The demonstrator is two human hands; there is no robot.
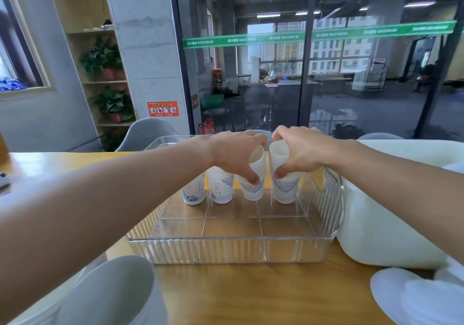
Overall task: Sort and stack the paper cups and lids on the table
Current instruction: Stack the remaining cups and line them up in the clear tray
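Note:
A clear ribbed plastic tray (233, 250) with dividers stands on the wooden table. Along its far row stand several stacks of white paper cups with blue print. My left hand (233, 155) grips the third stack (253, 190), which leans slightly to the right. My right hand (298, 151) grips the rightmost stack (285, 191) by its upper part. Two more stacks, one (193, 194) and another (222, 189), stand to the left, partly hidden by my left forearm. A stack of white cups (113, 297) lies at the near left. White lids (411, 297) lie at the near right.
The tray's near compartments hold nothing. A large white cushion-like thing (391, 206) presses against the tray's right side. A grey chair (148, 133) stands beyond the table, with a glass wall behind it. Bare table shows in front of the tray.

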